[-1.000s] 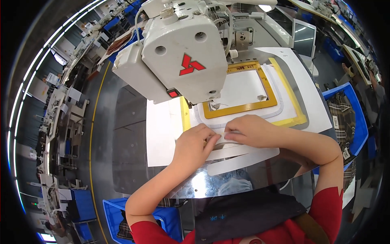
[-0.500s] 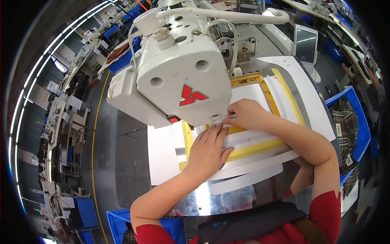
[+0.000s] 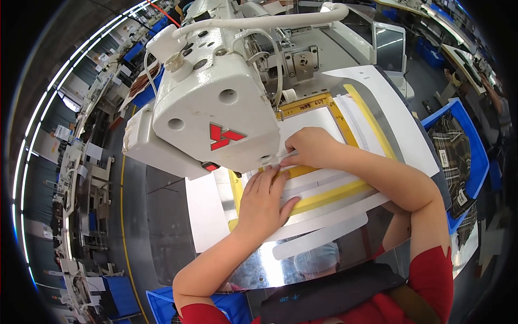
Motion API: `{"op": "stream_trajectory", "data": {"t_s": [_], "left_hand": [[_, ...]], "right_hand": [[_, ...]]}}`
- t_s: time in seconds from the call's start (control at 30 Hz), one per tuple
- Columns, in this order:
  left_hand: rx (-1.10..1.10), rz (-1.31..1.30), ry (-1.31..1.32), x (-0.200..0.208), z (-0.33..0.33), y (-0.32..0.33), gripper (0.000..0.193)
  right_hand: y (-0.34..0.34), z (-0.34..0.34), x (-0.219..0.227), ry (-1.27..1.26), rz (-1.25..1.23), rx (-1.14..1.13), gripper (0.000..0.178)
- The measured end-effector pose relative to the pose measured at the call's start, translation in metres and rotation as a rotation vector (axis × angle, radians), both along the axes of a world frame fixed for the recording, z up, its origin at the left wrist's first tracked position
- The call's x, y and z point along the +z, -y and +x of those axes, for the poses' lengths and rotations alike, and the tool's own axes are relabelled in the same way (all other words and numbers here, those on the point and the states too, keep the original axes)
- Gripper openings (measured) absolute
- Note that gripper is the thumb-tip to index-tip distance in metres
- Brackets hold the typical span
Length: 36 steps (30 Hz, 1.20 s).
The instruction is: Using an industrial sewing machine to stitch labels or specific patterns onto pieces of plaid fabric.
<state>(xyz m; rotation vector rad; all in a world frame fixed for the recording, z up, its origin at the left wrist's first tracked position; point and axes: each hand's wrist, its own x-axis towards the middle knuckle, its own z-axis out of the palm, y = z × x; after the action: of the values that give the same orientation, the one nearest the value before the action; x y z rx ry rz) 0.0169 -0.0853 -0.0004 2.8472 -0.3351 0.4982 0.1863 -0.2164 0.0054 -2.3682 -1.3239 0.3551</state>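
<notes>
Under the head of a white industrial sewing machine [image 3: 216,119] lies a flat template with a yellow frame [image 3: 345,127] and yellow tape strips [image 3: 330,200]. My left hand [image 3: 263,202] rests flat near the template's front left part, its fingers stretched forward and the thumb apart. Close to those fingertips, my right hand [image 3: 312,148] is curled with thumb and fingers pinched together. A thin pale edge shows at the pinch, but what it belongs to is unclear. The machine head hides part of the template beyond my fingers.
White sheets [image 3: 386,94] lie around the template on a shiny metal table [image 3: 245,272]. A blue bin [image 3: 475,156] with dark plaid fabric pieces [image 3: 450,148] stands at the right. Another blue bin [image 3: 162,302] is at the lower left. A screen [image 3: 389,48] stands at the back right.
The whole view has shifted, so the machine and template appear farther left. Both hands keep nearly the same places on the template, the right one still pinched.
</notes>
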Motion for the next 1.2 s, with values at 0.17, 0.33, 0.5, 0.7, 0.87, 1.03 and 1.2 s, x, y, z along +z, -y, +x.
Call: {"op": "stream_trajectory", "data": {"t_s": [0.17,0.33,0.5,0.7,0.87,1.03,1.2], "left_hand": [[0.005,-0.023,-0.02,-0.001,-0.002,-0.002,0.052],[0.028,0.011,-0.038,0.0,-0.002,-0.002,0.053],[0.018,0.005,-0.049,0.002,-0.001,-0.002,0.054],[0.028,0.038,-0.017,0.003,-0.001,0.0,0.053],[0.019,0.0,-0.019,0.001,0.001,-0.001,0.051],[-0.049,0.037,0.124,0.002,-0.008,-0.002,0.046],[-0.254,-0.02,0.19,0.007,-0.008,0.002,0.036]], "right_hand": [[0.034,0.001,0.02,-0.019,-0.04,-0.079,0.045],[0.085,0.025,0.02,-0.077,-0.074,-0.272,0.039],[0.089,0.025,0.019,-0.122,-0.104,-0.276,0.037],[0.09,0.023,0.023,0.007,-0.012,-0.345,0.039],[0.095,0.032,0.016,-0.276,0.085,-0.434,0.032],[0.096,0.031,0.005,-0.168,0.504,-0.333,0.018],[0.099,0.028,0.004,0.269,0.342,0.181,0.018]]}}
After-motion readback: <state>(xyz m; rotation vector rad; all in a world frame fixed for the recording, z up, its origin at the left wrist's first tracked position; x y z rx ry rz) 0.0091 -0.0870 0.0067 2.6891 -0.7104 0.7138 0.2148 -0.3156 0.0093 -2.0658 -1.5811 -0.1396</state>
